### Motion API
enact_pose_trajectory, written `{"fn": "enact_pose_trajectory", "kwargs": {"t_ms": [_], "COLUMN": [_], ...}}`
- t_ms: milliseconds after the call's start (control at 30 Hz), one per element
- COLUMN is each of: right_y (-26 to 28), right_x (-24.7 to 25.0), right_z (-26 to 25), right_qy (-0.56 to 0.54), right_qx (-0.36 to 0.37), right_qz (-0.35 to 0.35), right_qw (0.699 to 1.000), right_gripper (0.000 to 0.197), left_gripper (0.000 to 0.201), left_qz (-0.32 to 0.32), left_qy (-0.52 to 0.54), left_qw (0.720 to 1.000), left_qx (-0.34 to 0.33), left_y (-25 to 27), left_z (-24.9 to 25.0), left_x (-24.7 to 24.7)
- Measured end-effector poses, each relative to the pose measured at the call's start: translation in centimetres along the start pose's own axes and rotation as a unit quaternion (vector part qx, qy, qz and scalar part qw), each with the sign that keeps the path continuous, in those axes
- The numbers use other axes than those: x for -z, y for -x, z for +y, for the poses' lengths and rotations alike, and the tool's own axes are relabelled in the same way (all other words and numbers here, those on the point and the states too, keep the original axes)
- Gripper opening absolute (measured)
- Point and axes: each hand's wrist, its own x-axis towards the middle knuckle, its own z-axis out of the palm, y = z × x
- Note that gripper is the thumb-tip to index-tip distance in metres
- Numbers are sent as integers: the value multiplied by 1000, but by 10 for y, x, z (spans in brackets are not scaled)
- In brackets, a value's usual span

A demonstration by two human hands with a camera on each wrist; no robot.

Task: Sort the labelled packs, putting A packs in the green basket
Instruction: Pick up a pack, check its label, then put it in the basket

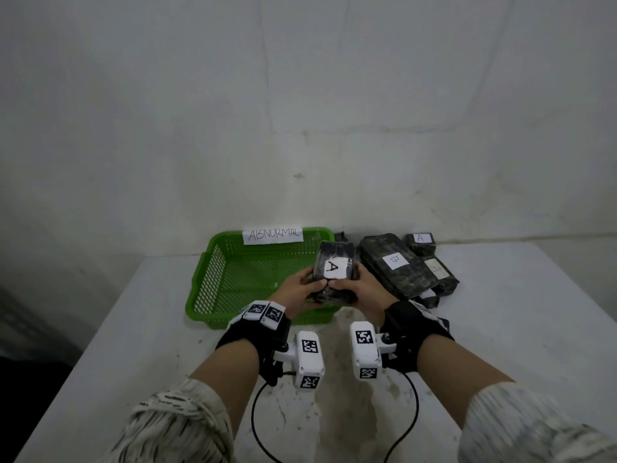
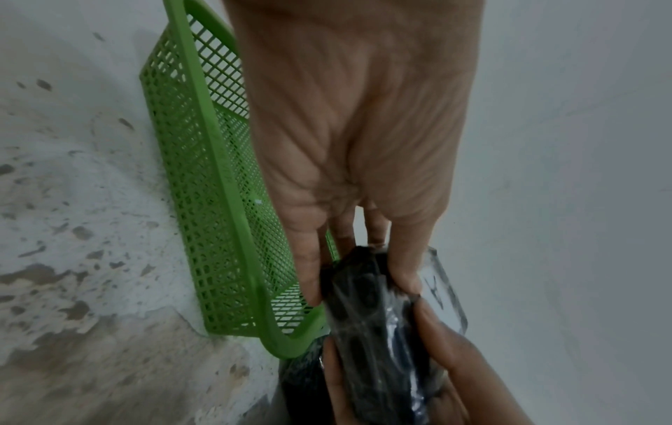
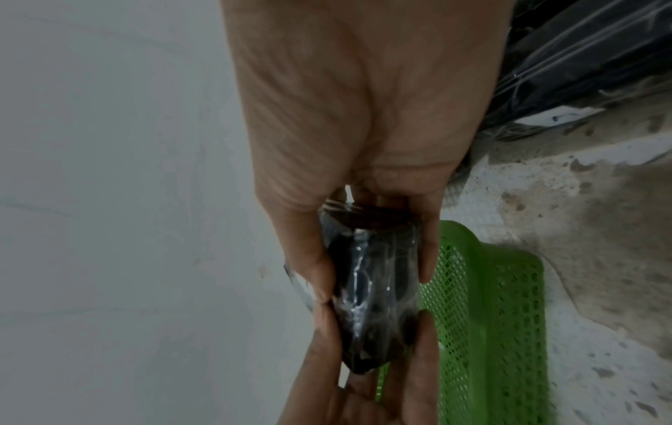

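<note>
Both hands hold one dark plastic-wrapped pack (image 1: pixel 335 265) with a white "A" label, above the near right corner of the green basket (image 1: pixel 233 262). My left hand (image 1: pixel 302 289) grips its near left end, thumb on top. My right hand (image 1: pixel 359 289) grips its right end. In the left wrist view the pack (image 2: pixel 367 304) sits between thumb and fingers beside the basket (image 2: pixel 203 201). The right wrist view shows the pack (image 3: pixel 371 293) pinched from both ends, with the basket (image 3: pixel 491 316) below. The basket has nothing in it.
A paper sign reading "ABNORMAL" (image 1: pixel 273 234) hangs on the basket's far rim. Right of the basket lie a long pack labelled B (image 1: pixel 394 262) and two packs labelled A (image 1: pixel 420 242) (image 1: pixel 437 270). The stained white table (image 1: pixel 517 312) ends at the wall behind.
</note>
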Motion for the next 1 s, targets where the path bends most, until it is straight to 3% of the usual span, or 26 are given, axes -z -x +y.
{"fn": "enact_pose_trajectory", "kwargs": {"t_ms": [300,467,533,733,1000], "right_y": [2,4,4,7,12], "right_x": [5,2,1,-1,0], "right_z": [2,0,-1,-5,-8], "right_qy": [35,-12,-16,21,84], "right_qx": [-10,-32,-33,-60,-44], "right_qz": [-29,-11,17,-8,-11], "right_qw": [999,999,999,998,995], "right_gripper": [74,48,47,31,47], "left_gripper": [55,66,73,68,67], "left_qz": [11,11,-1,47,13], "left_qy": [30,-11,-40,-23,-20], "left_qw": [999,1000,999,998,999], "left_qx": [2,-6,-13,-33,-31], "left_y": [-2,4,6,0,-1], "left_z": [-6,-5,-3,2,-1], "left_x": [0,1,1,-2,0]}}
